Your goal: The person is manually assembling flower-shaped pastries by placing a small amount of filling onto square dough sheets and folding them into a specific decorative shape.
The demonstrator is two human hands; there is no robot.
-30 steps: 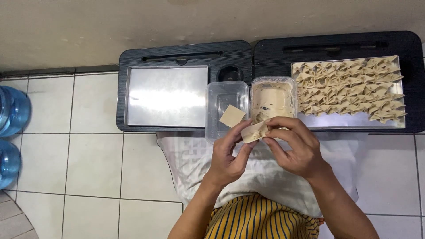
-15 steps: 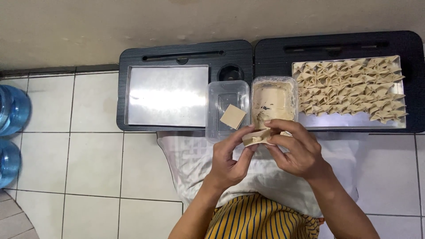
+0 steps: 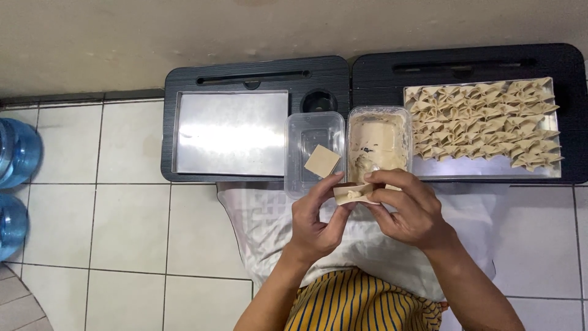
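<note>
- Your left hand [image 3: 315,224] and your right hand [image 3: 411,211] both pinch one thin dough wrapper [image 3: 354,194] between fingers and thumbs, held up over the white cloth [image 3: 257,227] on your lap.
- A small dab of filling sits in the middle of the wrapper (it looks pale and soft), and the edges are not all pressed shut.
- The wrapper is just in front of the tub of filling [image 3: 378,142], close to its near edge.
- Beside that tub is a clear tub [image 3: 313,150] with one flat square wrapper [image 3: 322,161] lying in it.
- The right tray [image 3: 490,168] on the black table [image 3: 551,61] is almost full of folded dumplings [image 3: 484,119]; only a bare strip shows along the near side.
- The left tray [image 3: 233,133] sits on the other black table [image 3: 184,79].
- If you squeeze too hard, I think the filling could squirt out of an open edge and land on the cloth.
- If you pull with both hands at once, the thin dough might tear.
- If the edges do not stick, the dumpling may pop open later.
- Watch your wrists: the tubs are near and could be bumped.
- Two blue water bottles [image 3: 17,153] stand on the tiled floor [image 3: 110,227], well apart from you.
</note>
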